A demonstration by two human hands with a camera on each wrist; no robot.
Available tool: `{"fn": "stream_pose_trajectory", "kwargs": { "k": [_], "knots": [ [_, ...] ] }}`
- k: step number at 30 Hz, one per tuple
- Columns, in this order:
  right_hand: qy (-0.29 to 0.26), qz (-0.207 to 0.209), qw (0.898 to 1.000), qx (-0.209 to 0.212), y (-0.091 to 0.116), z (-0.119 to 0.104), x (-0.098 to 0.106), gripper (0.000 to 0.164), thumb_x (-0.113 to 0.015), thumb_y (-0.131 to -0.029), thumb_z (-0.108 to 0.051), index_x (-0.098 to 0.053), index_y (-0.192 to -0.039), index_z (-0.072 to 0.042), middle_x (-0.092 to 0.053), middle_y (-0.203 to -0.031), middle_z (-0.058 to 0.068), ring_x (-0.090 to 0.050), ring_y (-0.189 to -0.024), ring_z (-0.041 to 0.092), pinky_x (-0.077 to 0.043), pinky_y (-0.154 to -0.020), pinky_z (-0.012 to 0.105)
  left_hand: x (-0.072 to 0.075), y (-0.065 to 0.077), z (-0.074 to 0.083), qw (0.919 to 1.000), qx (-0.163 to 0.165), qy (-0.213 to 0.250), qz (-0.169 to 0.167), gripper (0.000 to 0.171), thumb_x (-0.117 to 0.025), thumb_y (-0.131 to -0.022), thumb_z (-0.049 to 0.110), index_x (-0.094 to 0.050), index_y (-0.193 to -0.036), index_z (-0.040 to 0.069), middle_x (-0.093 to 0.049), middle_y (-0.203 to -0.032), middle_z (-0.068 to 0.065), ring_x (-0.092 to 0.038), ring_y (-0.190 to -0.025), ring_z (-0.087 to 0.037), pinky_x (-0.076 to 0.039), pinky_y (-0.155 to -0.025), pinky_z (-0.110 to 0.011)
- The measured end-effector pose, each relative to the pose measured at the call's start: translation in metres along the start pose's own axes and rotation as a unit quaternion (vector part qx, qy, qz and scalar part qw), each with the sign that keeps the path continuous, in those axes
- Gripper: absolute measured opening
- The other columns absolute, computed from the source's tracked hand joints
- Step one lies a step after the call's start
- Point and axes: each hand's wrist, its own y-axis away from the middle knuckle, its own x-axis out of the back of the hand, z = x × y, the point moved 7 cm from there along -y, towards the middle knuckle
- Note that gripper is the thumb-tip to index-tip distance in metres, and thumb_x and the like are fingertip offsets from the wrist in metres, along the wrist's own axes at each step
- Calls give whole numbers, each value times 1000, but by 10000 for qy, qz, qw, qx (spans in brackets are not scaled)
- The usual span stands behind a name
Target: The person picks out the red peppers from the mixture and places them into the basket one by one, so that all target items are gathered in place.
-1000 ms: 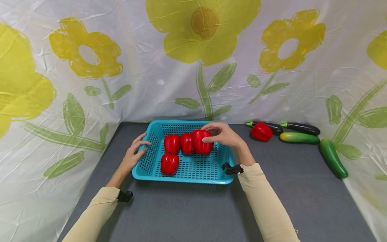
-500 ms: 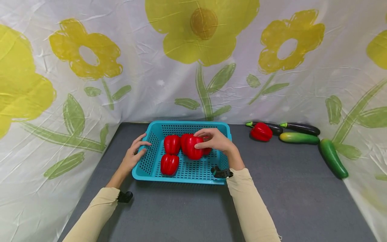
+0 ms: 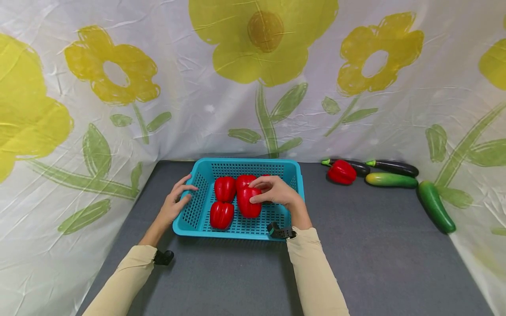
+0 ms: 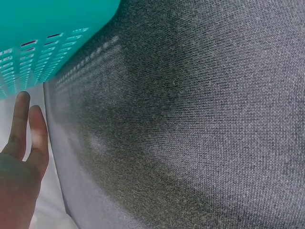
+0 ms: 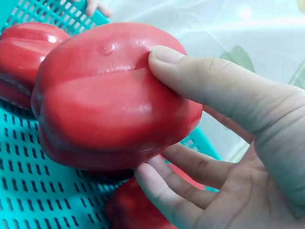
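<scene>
My right hand (image 3: 272, 192) grips a red bell pepper (image 3: 247, 204) inside the blue-green plastic basket (image 3: 237, 235). In the right wrist view the thumb lies across the top of this bell pepper (image 5: 109, 105) and the fingers curl under it. Two more red peppers, a back one (image 3: 225, 188) and a front one (image 3: 222, 215), sit in the basket's left half. Another pepper (image 3: 246, 180) shows behind the held one, and one more is mostly hidden by my right hand. At the basket's left rim my left hand (image 3: 171, 205) rests with loosely spread fingers (image 4: 20, 119).
To the right of the basket lie a red pepper (image 3: 341, 172), two dark eggplants, one of them (image 3: 395, 167) farther right, a yellow-green cucumber-like vegetable (image 3: 391, 180) and a green one (image 3: 435, 206). Behind the grey table (image 3: 375, 254) hangs a flower-printed cloth (image 3: 178, 109).
My right hand has carried the held bell pepper leftward and toward the front within the basket, uncovering part of a pepper behind it. The left hand has stayed at the rim.
</scene>
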Motion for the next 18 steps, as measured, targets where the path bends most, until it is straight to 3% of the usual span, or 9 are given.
{"fn": "stream_pose_trajectory", "kwargs": {
  "k": [8, 15, 18],
  "knots": [
    [134, -28, 9999, -69, 1, 2, -12, 34, -81, -86, -7, -71, -118, -2, -63, -123, 12, -55, -118, 37, -57, -81, 42, 0, 1, -1, 10000, -6, 6, 14, 22, -50, -102, -7, -61, -120, -10, -28, -160, -22, -20, -147, -42, -26, -100, -74],
    [158, 36, 9993, -343, 3, 4, -15, 34, -83, -85, -9, -71, -117, -3, -64, -121, 11, -55, -116, 36, -53, -87, 56, 0, 1, -2, 10000, 22, 62, -2, 21, -50, -102, -7, -61, -120, -10, -28, -161, -20, -19, -147, -41, -26, -100, -73],
    [192, 35, 9987, -471, 3, 7, -17, 34, -83, -85, -12, -72, -116, -5, -63, -120, 11, -55, -114, 34, -53, -86, 56, 0, 1, -1, 10000, -8, 82, 5, 21, -51, -101, -8, -61, -120, -10, -28, -160, -22, -19, -147, -42, -26, -100, -73]
  ]
}}
